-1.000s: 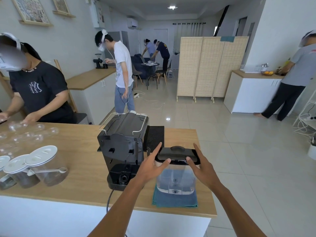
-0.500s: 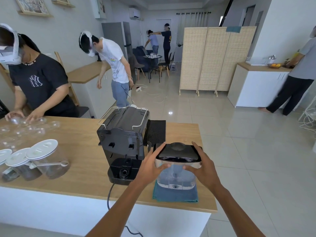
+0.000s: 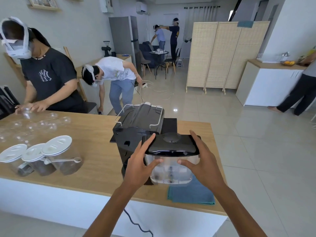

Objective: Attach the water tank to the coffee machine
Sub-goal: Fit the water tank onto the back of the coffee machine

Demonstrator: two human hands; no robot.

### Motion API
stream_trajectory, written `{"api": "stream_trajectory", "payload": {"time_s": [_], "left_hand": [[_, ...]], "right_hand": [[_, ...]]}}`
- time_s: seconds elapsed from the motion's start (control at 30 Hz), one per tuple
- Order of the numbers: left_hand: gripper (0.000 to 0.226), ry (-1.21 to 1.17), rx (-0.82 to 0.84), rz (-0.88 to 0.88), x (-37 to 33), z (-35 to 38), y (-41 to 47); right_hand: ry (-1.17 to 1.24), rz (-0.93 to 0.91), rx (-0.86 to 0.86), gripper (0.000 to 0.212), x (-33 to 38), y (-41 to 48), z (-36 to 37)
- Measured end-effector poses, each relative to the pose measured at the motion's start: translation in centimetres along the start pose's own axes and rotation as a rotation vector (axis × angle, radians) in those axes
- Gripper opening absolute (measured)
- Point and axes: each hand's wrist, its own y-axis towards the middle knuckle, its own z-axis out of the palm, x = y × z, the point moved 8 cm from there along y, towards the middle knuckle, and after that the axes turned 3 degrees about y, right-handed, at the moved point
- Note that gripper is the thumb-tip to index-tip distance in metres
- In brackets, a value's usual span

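The water tank is clear plastic with a glossy black lid. It hangs above the wooden counter, lifted off the blue cloth. My left hand grips its left side and my right hand grips its right side, thumbs on the front wall. The black coffee machine stands just behind and left of the tank, its back toward me, with a wire rail on top. The tank hides the lower right of the machine's back.
Three lidded jars stand on the counter at left, with several clear cups behind them. A person in a black shirt works across the counter. The machine's cord hangs off the near edge.
Both hands have lifted the tank off the blue cloth and carried it up and left, closer to the back of the coffee machine. The person in white has bent down.
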Motion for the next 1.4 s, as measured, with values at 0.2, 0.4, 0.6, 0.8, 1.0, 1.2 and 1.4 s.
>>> {"api": "stream_trajectory", "payload": {"time_s": [0.2,0.4,0.6,0.8,1.0,1.2,1.4], "left_hand": [[0.081,0.038,-0.020,0.017,3.0,-5.9,0.0],[0.082,0.003,-0.021,0.026,6.3,-10.1,1.2],[0.083,-0.020,-0.004,0.046,8.8,-11.3,3.1],[0.086,-0.024,0.053,0.050,10.2,-10.9,4.8],[0.082,-0.058,0.093,0.042,11.2,-9.8,5.7],[0.082,-0.039,0.113,0.025,13.3,-8.4,5.0],[0.080,-0.019,0.108,0.048,13.2,-8.2,4.9]], "right_hand": [[0.025,-0.003,-0.010,0.104,3.3,0.9,5.9],[0.000,0.013,-0.027,0.105,4.9,2.6,10.9],[-0.052,0.023,-0.058,0.106,5.5,4.1,13.7],[-0.086,0.053,-0.090,0.109,5.4,4.8,14.5],[-0.120,0.102,-0.089,0.111,4.1,5.1,14.7],[-0.123,0.113,-0.066,0.112,2.5,4.2,16.0],[-0.064,0.089,-0.075,0.109,2.0,4.2,16.2]]}}
